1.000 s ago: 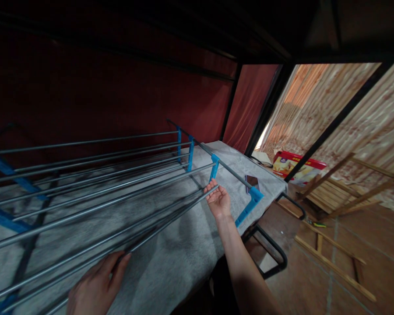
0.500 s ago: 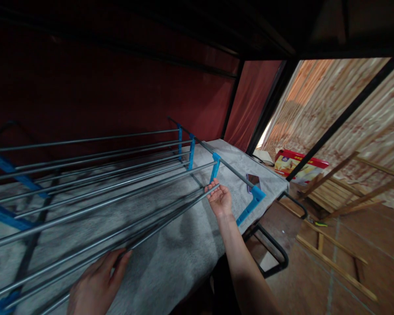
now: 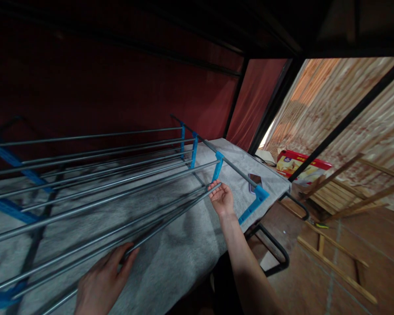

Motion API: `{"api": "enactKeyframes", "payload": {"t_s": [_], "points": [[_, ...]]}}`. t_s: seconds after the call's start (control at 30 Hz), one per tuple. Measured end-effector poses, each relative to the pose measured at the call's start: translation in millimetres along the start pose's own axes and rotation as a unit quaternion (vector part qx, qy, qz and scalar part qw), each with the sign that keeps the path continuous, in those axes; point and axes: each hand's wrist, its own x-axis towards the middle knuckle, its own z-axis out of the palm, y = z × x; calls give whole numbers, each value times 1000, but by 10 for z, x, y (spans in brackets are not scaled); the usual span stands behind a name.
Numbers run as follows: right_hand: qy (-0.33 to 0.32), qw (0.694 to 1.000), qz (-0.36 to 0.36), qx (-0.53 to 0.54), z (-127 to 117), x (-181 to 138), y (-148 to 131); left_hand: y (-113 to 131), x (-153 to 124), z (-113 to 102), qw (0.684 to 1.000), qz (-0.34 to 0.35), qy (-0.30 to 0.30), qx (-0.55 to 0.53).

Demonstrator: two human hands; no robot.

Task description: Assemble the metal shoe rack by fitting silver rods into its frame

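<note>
A grey metal tube [image 3: 170, 220] slants over the bed surface, its far end resting on the fingers of my right hand [image 3: 221, 197]. Those fingers curl around the tube close to a blue plastic bracket [image 3: 217, 168]. Nearer to me, my left hand [image 3: 107, 278] grips the same tube between thumb and fingers. Both hands work at a rack of several grey tubes [image 3: 118, 186] joined by blue brackets. A lower blue bracket [image 3: 256, 203] at the right end has its arm angled down, apart from the held tube.
The rack lies on a grey fleecy cover [image 3: 180, 258]. A phone [image 3: 255, 183] lies beyond the right end bar. Black bed-frame posts [image 3: 276, 105] stand at the right. On the floor are a red-and-yellow box [image 3: 302, 167] and a wooden frame [image 3: 338, 262].
My left hand has shifted slightly right and up with the tube. The right hand keeps its hold with little movement; the whole view has moved slightly.
</note>
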Motion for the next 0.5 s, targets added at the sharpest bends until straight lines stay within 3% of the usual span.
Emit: {"api": "enactKeyframes", "payload": {"t_s": [0.23, 0.37, 0.5], "points": [[9, 1000, -22, -16, -11, 14, 36, -49, -25, 121, 999, 28, 25, 38], [7, 999, -40, -22, -8, 15, 55, 6, 18, 37, 998, 45, 30, 28], [-1, 997, -72, -34, -36, 33, 37, -23, -27, -45, 1000, 9, 16, 19]]}}
